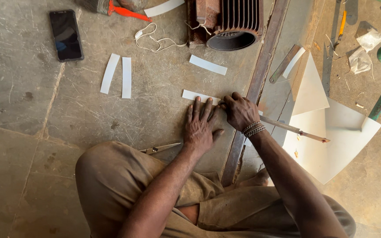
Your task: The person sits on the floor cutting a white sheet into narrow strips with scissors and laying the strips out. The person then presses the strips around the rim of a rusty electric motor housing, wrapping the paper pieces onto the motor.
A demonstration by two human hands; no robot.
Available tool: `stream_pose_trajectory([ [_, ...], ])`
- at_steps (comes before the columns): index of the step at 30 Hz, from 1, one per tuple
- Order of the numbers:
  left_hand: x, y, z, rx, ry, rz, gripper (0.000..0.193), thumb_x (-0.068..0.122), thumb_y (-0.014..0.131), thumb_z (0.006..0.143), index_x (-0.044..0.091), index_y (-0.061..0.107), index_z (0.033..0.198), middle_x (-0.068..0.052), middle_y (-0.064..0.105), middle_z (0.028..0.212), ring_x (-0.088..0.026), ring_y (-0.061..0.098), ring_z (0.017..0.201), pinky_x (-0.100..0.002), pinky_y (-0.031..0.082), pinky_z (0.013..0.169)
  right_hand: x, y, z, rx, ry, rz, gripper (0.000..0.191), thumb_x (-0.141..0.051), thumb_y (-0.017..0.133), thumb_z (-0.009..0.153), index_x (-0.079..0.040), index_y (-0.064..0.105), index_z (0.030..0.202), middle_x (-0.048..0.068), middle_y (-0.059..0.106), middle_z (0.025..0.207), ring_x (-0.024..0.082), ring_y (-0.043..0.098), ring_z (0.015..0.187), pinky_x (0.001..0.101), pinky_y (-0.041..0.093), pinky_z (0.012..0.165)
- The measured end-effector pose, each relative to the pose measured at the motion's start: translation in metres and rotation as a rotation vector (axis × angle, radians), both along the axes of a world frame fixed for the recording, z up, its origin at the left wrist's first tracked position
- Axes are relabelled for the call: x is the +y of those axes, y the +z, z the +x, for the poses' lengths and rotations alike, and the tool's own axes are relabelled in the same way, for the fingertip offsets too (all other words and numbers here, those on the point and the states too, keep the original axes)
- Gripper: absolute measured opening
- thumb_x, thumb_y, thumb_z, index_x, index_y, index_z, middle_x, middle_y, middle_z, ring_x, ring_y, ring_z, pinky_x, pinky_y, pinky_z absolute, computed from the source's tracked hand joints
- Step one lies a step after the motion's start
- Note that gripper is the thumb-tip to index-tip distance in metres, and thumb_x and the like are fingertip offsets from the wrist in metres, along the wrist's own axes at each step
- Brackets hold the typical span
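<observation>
Left hand (201,125) flat on white strip (191,94)

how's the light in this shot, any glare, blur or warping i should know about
Head view: soft, even daylight with only faint shadows under the left hand and right hand; the white sheets at right look bright, near washed out; the phone screen shows a dim reflection; hands and the paper strip are sharp, no motion blur; the metal rail leans, suggesting wide-angle distortion.
</observation>
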State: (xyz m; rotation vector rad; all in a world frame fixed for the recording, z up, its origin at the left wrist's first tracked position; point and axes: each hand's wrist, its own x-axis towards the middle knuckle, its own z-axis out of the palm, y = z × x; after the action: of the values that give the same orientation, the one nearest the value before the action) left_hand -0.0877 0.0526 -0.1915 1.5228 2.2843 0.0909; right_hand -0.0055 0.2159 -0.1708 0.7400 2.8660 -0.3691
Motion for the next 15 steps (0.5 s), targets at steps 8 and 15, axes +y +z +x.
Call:
stream_pose_trajectory([
  [8, 0.0, 0.003, 0.0, -0.015, 0.011, 0.036, 0.08, 0.066, 0.044, 0.096, 0.021, 0.03, 0.161, -0.012, 0.005, 0.172, -0.045, 0.0, 0.155, -0.058, 0.004, 0.124, -0.003, 0.002, -0.009, -0.091, -0.02, 0.039, 0.022, -0.036, 0.065, 0.093, -0.018, 0.07, 0.104, 0.009, 0.064, 0.1, 0.034, 0.068, 0.089, 0.047, 0.057, 0.065],
  [15, 0.006, 0.005, 0.0, 0.021, 0.007, -0.047, 0.084, 0.069, 0.044, 0.094, 0.023, 0.025, 0.162, -0.011, 0.003, 0.171, -0.046, -0.001, 0.155, -0.059, 0.005, 0.124, -0.015, 0.003, -0.013, 0.063, -0.118, 0.14, 0.024, -0.036, 0.068, 0.093, -0.014, 0.067, 0.102, 0.011, 0.065, 0.097, 0.037, 0.069, 0.087, 0.0489, 0.055, 0.068],
])
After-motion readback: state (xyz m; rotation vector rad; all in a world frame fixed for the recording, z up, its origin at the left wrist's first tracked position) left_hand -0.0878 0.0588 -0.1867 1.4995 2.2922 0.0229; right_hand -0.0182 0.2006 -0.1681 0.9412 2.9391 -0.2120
